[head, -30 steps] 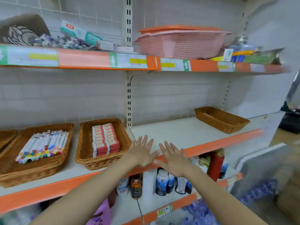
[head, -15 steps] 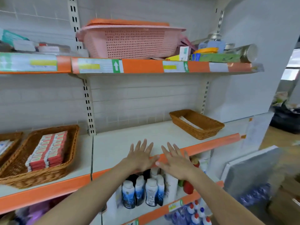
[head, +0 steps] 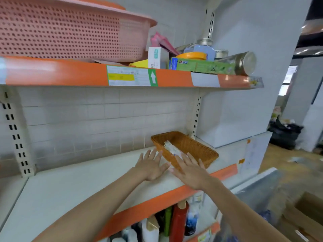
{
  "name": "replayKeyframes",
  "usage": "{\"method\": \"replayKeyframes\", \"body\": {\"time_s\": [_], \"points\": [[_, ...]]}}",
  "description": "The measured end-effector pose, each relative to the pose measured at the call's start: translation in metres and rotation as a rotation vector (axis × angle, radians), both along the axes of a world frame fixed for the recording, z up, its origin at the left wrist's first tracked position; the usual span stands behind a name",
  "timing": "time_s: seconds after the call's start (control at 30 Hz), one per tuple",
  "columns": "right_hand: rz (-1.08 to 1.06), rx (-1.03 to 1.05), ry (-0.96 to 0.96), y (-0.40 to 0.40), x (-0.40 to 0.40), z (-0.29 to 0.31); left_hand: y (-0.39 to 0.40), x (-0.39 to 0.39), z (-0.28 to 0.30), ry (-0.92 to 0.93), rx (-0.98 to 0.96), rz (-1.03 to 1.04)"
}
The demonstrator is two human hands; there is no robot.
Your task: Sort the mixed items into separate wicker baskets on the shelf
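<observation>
Reaching toward the shallow rectangular brown wicker basket [head: 185, 148] at the right end of the white middle shelf board [head: 73, 187] with its orange front strip. Extending the left hand [head: 151, 167] with fingers straight and spread, holding nothing, just beside the basket's near left corner. Extending the right hand [head: 189, 170] likewise, fingers straight and spread, empty, overlapping the basket's front rim in the view; contact with the rim not determinable. Holding one small white packet [head: 172, 148] inside the basket, lying flat along the left wall. Carrying no item in either hand. Judging progress: sorting at least partly under way for this basket, with one packet already placed. Leaving unsorted goods, apparently, on the upper shelf beside the pink perforated plastic basket [head: 70, 30]: a long green carton [head: 201, 65] and a clear jar with a metal lid [head: 239, 62]. Showing no other wicker baskets here; overall completion not determinable.
</observation>
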State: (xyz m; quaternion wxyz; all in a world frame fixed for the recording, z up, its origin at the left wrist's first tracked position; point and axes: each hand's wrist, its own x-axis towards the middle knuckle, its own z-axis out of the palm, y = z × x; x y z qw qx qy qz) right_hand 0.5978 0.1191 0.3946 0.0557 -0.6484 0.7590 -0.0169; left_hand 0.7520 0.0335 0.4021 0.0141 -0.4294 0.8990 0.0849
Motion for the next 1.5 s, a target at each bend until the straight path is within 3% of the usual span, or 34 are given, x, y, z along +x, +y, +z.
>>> {"method": "replayKeyframes", "body": {"time_s": [0.2, 0.6, 0.87, 1.2, 1.5], "points": [[-0.019, 0.026, -0.037, -0.025, -0.062, -0.006, -0.034, -0.057, -0.011, 0.031, -0.050, -0.036], [0.243, 0.069, -0.144, -0.092, -0.154, -0.004, -0.054, -0.138, -0.010, -0.052, -0.018, 0.210], [0.409, 0.073, -0.181, -0.122, -0.165, -0.009, -0.068, -0.162, -0.016, -0.047, -0.128, 0.343], [0.352, 0.065, -0.191, -0.153, -0.161, -0.027, -0.093, -0.181, -0.023, -0.185, -0.098, 0.416], [0.336, 0.121, -0.111, -0.152, -0.159, -0.026, -0.089, -0.179, -0.022, -0.008, -0.080, 0.376]]}}
